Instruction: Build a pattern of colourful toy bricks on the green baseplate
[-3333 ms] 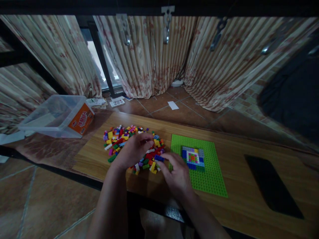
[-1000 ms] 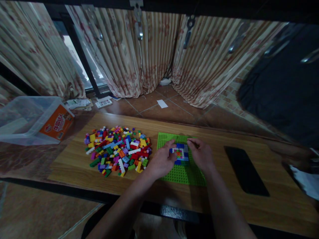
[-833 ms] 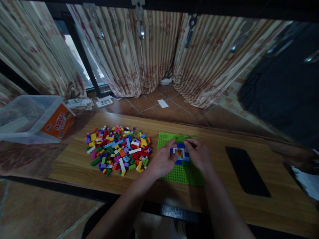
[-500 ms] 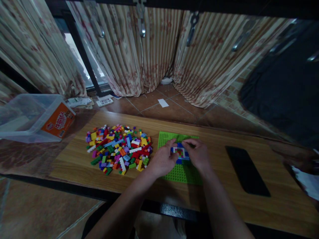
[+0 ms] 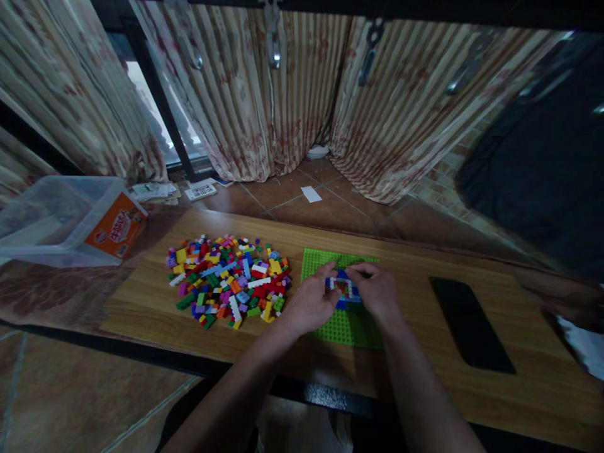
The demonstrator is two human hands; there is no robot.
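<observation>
A green studded baseplate (image 5: 344, 333) lies on the wooden table, bearing a small square built of toy bricks (image 5: 350, 299), blue outside, with white and red further in. My left hand (image 5: 312, 303) rests over the plate's left part, fingers stretched forward and thumb apart, beside the square's left edge. On the other side, my right hand (image 5: 379, 292) has thumb and index finger pinched together at the square's upper right corner. Whatever sits between those fingertips is too small or hidden to make out. Both hands cover parts of the plate and the square.
Left of the plate spreads a pile of loose, mixed-colour bricks (image 5: 231, 283). A clear plastic bin (image 5: 61, 220) with an orange label stands at the far left. A flat black phone-like slab (image 5: 472, 324) lies to the right. Curtains (image 5: 302, 94) hang behind the table.
The whole view has shifted slightly, so things sit a little further right. Both hands keep nearly the same pose over the brick square.
</observation>
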